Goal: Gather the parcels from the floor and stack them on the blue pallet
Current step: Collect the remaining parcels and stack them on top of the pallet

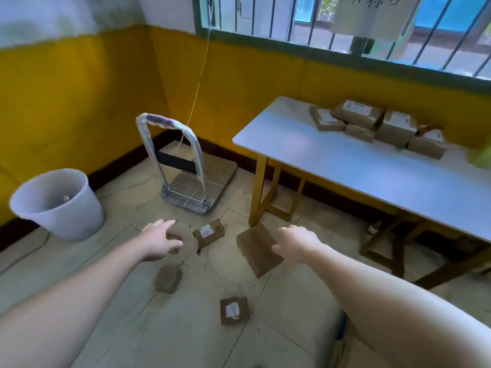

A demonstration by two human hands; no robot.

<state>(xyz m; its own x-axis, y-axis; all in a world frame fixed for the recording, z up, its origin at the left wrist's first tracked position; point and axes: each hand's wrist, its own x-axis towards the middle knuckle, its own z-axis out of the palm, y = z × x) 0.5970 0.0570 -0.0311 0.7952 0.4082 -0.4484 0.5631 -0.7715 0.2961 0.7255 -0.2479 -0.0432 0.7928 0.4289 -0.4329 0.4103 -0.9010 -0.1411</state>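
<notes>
Several brown cardboard parcels lie on the tiled floor. A large flat parcel (257, 248) lies under my right hand (297, 244), which hovers above it with fingers loosely spread, holding nothing. A labelled parcel (208, 233) sits between my hands. My left hand (159, 241) reaches out open above a small parcel (175, 239), partly hiding it. Two more lie nearer me: a plain parcel (168, 278) and a labelled parcel (234, 310). A sliver of blue (341, 325) shows at the bottom beside my right forearm; what it is cannot be told.
A folding hand trolley (191, 179) stands in the corner. A white bucket (58, 203) is at the left wall. A white-topped table (372, 168) on wooden legs at right carries several more parcels (377, 126). Yellow walls and a barred window close the far side.
</notes>
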